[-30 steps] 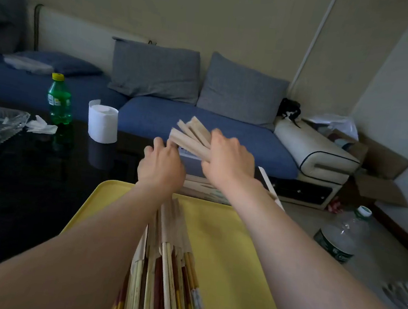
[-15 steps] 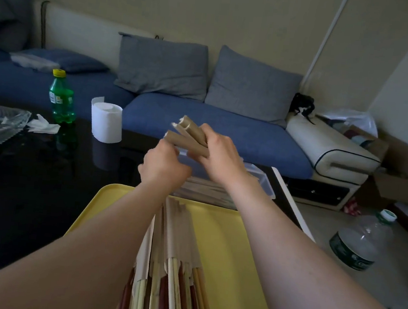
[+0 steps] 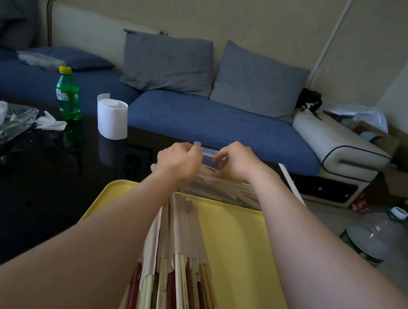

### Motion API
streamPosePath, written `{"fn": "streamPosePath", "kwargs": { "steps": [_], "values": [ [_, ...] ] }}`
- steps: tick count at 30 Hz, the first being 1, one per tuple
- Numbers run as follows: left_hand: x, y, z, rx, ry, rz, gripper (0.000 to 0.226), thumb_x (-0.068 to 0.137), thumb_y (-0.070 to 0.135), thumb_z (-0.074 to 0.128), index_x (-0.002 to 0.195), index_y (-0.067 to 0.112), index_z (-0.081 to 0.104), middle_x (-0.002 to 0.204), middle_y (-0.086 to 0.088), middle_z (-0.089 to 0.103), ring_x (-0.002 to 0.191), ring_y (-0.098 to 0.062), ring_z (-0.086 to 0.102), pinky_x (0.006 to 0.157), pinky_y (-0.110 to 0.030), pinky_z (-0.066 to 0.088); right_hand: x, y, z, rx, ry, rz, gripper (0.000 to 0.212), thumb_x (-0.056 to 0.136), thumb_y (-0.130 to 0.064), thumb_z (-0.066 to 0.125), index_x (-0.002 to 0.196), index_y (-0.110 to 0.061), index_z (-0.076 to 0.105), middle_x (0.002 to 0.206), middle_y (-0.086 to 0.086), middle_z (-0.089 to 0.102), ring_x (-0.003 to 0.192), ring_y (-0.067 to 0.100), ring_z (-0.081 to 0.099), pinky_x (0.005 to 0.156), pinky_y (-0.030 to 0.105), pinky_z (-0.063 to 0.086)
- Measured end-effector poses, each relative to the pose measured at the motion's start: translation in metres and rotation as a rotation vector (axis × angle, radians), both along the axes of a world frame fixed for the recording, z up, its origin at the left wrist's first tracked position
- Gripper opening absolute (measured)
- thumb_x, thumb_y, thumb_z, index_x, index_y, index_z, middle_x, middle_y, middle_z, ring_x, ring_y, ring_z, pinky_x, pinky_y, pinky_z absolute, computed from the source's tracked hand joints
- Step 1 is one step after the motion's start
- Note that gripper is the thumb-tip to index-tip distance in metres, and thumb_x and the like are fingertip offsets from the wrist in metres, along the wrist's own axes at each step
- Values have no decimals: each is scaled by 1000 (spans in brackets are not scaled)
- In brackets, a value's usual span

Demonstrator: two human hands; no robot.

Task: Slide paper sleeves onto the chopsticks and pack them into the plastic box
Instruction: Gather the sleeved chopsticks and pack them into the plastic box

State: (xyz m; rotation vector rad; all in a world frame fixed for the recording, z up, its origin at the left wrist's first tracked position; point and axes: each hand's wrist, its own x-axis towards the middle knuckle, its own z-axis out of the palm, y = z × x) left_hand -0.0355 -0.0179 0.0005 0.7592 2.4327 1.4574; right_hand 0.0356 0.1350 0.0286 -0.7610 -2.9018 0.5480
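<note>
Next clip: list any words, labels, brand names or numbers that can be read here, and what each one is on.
No text can be read.
green bottle: white label, print too small to read.
large clear bottle on the floor: dark label band, print blurred.
chopsticks on the yellow tray: coloured ends, no legible marks.

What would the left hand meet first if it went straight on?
The left hand touches the far rim of the clear plastic box; beyond that, probably the front of the blue sofa, though depth is unclear.
</note>
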Motion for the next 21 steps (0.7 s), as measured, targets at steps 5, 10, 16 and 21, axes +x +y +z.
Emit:
{"fn": "streamPosePath", "kwargs": {
  "steps": [5,10,16,21],
  "values": [
    [-8,-1,-6,-41,74,32,15,100,31,54,99,23,67,108,-1,63,106,-28,62,99,-56,53,7,1,3,-64,33,31,9,98,-29,78,104,-30,84,110,-7,77,113,16,70,96,32,53],
    [-5,1,-7,-216,208,26,12,101,23,57,103,12,63,124,-4,45,114,-31,53,108,-55,42,3,-18,0,-6,-117,22,34,103,-10,53,109,-26,83,127,2,75,117,25,68,107,44,55],
    [4,-8,6,-278,315,238,29,98,29,50,123,15,52,132,-12,52,126,-40,45,103,-55,33,20,-77,17,513,-39,50,14,95,-11,62,109,-12,64,118,16,69,110,41,67,75,38,39],
    [16,-26,11,-363,272,266,25,98,32,51,113,12,49,120,-14,65,110,-38,63,90,-45,49,37,-119,25,390,-6,-9,25,103,-33,63,120,-16,67,126,13,68,118,38,68,81,38,45]
  ]
}}
